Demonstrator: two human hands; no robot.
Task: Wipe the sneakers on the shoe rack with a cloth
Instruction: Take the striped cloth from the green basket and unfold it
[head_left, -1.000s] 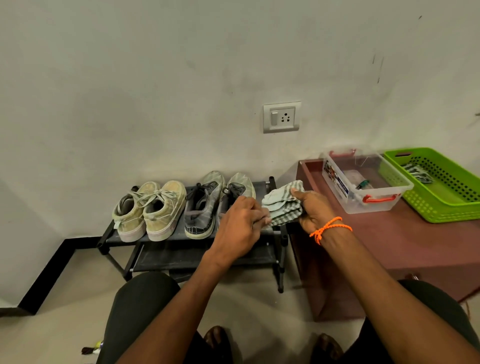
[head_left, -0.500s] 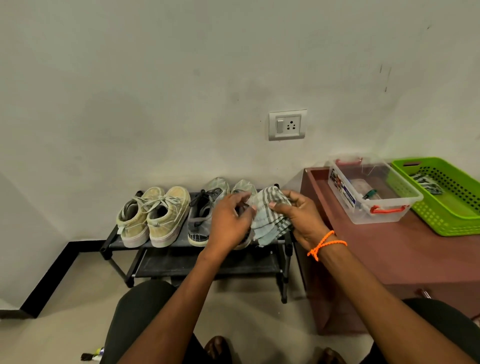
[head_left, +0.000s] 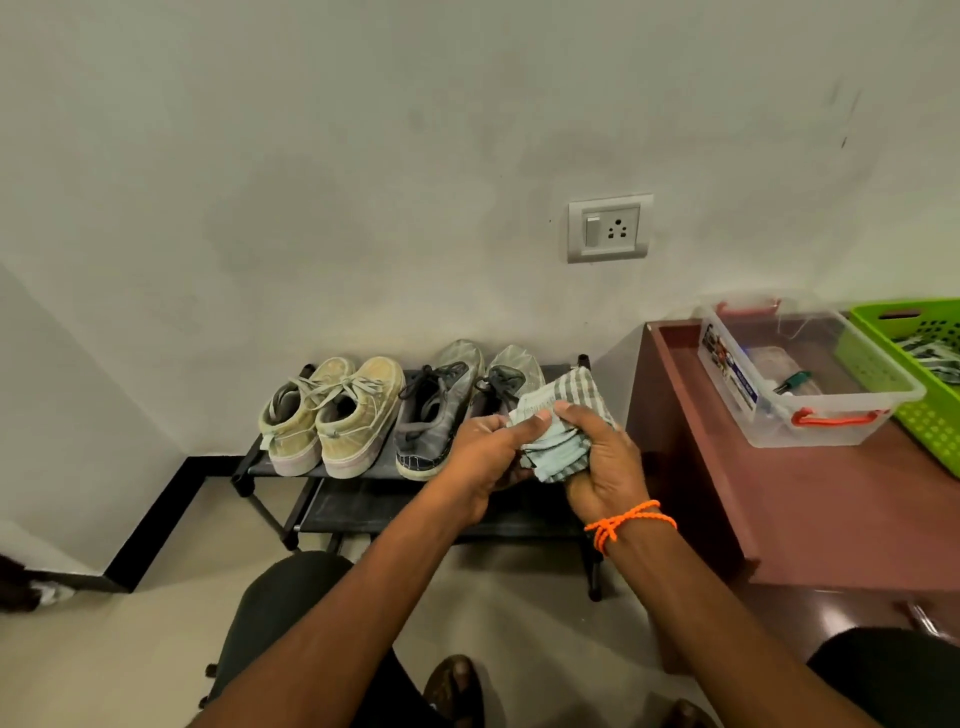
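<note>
Preparation is the step in hand, judging from the head view: both hands meet over the right end of the black two-tier metal shoe rack (head_left: 280, 470) and bunch a grey-and-white striped cloth (head_left: 558, 447) between them. The left hand (head_left: 485, 452) pinches the cloth's near edge with thumb on top, fingers curled under it; the right hand (head_left: 602, 460), with an orange string bracelet (head_left: 626, 522) at the wrist, has its fingers wrapped round the wad from the right. On the rack's top shelf stand a pair of beige lace-up sneakers (head_left: 332, 415) at the left and, just beside them, a pair of grey canvas sneakers (head_left: 441, 410), the right one partly hidden behind the hands. No sneaker is touched by the cloth yet. To the right, a dark red wooden table (head_left: 831, 499) carries a clear plastic storage box (head_left: 810, 379) and a green perforated basket (head_left: 914, 358). Next move probably calls for settling the cloth into one hand, freeing the other to steady a sneaker, then pressing the pad to the upper.
</note>
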